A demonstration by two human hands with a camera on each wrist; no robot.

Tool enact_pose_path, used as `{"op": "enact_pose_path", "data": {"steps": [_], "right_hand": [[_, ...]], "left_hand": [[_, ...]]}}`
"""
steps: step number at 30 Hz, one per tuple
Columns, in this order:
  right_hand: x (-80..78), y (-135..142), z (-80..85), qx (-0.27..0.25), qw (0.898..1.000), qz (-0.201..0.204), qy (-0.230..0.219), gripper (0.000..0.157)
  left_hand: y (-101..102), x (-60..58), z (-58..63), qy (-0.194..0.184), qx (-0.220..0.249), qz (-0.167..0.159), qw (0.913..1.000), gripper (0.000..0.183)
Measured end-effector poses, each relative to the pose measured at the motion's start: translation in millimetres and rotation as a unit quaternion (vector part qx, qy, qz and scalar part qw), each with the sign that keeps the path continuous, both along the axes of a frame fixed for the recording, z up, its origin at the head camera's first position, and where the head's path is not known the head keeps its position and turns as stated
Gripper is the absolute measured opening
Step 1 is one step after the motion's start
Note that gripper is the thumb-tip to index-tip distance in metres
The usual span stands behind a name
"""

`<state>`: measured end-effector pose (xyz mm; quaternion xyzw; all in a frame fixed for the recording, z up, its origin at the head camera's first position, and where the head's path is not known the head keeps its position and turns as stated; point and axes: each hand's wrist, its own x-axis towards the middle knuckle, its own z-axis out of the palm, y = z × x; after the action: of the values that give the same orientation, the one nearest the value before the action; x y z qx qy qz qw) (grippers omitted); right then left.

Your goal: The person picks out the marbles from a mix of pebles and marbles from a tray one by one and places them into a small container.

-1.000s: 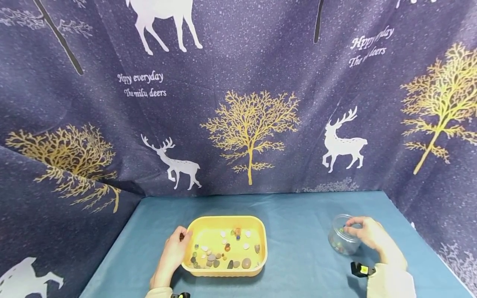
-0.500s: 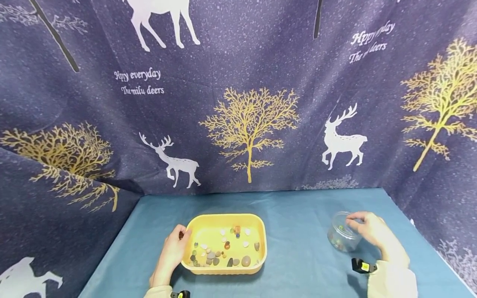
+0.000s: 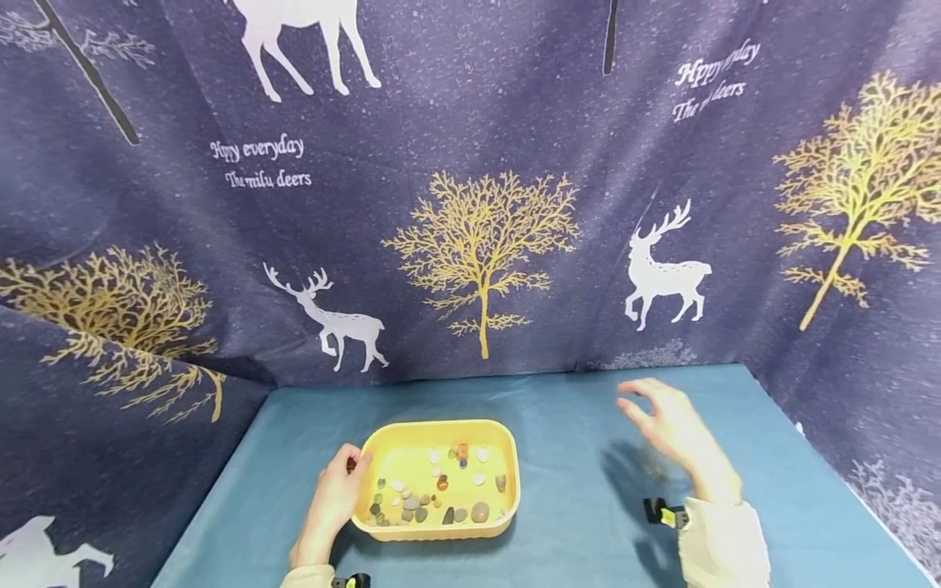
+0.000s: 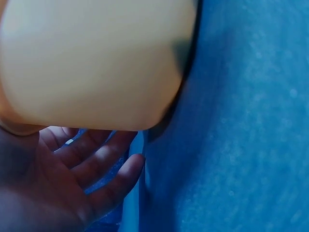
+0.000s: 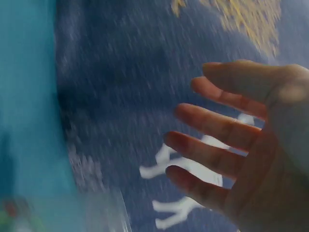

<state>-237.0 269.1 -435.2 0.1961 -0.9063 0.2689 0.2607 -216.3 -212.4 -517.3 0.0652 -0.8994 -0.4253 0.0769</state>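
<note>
A yellow basin stands on the teal-covered table with pebbles and small coloured stones spread inside, thickest toward the near left. My left hand holds the basin's left rim; the left wrist view has its fingers loosely bent beside the outer wall. In the air right of the basin, my right hand has nothing in it, its fingers apart and slightly bent. A clear jar with coloured bits appears blurred at the lower left of the right wrist view; in the head view the right arm mostly hides it.
A dark blue cloth printed with deer and golden trees hangs behind the table and along its sides. The teal table cover stretches between the basin and the right hand.
My right hand has left the jar's mouth and moved up and to the left, its fingers spreading. My left hand stays at the basin's rim. The head view has shifted slightly.
</note>
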Motion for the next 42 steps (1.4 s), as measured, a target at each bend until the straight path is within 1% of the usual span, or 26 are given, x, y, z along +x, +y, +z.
{"op": "enact_pose_path", "data": {"steps": [5,8,15,20,23,27,30,33,35,42], "right_hand": [[-5.2,-36.5,-4.5,0.017,0.999,0.046,0.003,0.014],[-6.9,-55.6,-8.4,0.036,0.997,0.073,0.002,0.014],[-7.0,-94.5,-17.5,0.080,0.988,0.132,-0.016,0.013],[-9.7,-117.0,-24.6,0.094,0.981,0.167,-0.030,0.011],[-13.1,-129.0,-30.1,0.092,0.979,0.179,-0.040,0.011],[-19.5,-141.8,-36.5,0.089,0.978,0.182,-0.053,0.010],[-25.4,-151.1,-40.3,0.096,0.973,0.185,-0.100,0.012],[-33.5,-158.8,-42.9,0.110,0.964,0.191,-0.150,0.015],[-39.0,-163.1,-44.6,0.122,0.958,0.197,-0.168,0.016],[-48.6,-179.4,-46.7,0.163,0.948,0.224,-0.159,0.016]], "left_hand": [[-2.0,0.0,-0.3,-0.005,-0.005,-0.001,1.0000,0.020],[-2.7,-1.3,-0.4,-0.006,-0.008,0.001,0.9999,0.019],[-3.6,-2.4,0.1,-0.008,-0.006,0.004,0.9999,0.018],[-5.2,-2.3,-0.4,-0.003,-0.008,0.006,0.9999,0.019],[-5.8,-1.5,-0.6,-0.004,-0.009,0.007,0.9999,0.019],[-4.9,-2.3,-1.3,-0.009,-0.007,0.004,0.9999,0.019],[-4.9,-1.5,-3.3,-0.014,-0.003,0.007,0.9999,0.019],[-4.7,0.0,-3.0,-0.020,-0.001,0.010,0.9997,0.019],[-4.4,0.6,-2.1,-0.022,-0.001,0.011,0.9997,0.020],[-2.1,-1.8,-1.7,-0.007,0.001,0.009,0.9999,0.019]]}}
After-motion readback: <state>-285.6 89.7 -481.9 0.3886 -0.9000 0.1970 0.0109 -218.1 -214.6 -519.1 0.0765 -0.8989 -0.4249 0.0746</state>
